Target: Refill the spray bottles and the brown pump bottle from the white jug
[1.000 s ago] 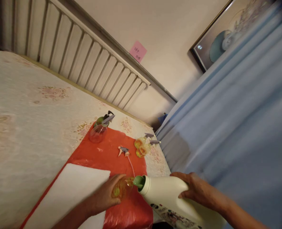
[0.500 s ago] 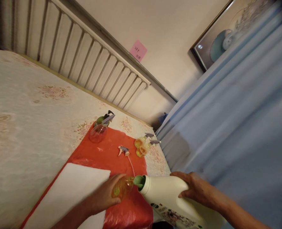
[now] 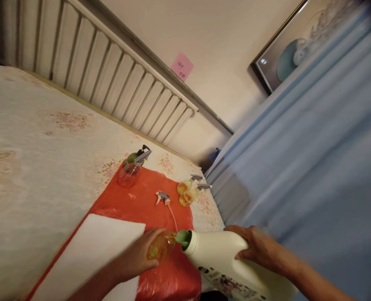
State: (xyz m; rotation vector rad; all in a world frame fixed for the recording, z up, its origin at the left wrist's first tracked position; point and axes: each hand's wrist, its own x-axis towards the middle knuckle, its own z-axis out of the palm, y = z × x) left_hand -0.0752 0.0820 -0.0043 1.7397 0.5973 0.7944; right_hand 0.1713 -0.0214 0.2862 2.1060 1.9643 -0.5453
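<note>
We've got our left hand (image 3: 138, 257) wrapped round the little yellow bottle (image 3: 160, 246) at the red sheet's (image 3: 141, 200) near edge, right hand (image 3: 257, 246) gripping the tilted white jug (image 3: 223, 259), so we'd pour slow, spout (image 3: 183, 238) kept right at the bottle's mouth.

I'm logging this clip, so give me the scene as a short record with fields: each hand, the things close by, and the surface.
left hand: wrapped around small yellow bottle, its spray head off
right hand: grips white jug, tipped, green spout at the bottle's mouth
loose spray head: lies on red plastic sheet
other spray bottles: clear one, yellow pair
white sheet: over the red plastic
surface: floral bedspread
</note>
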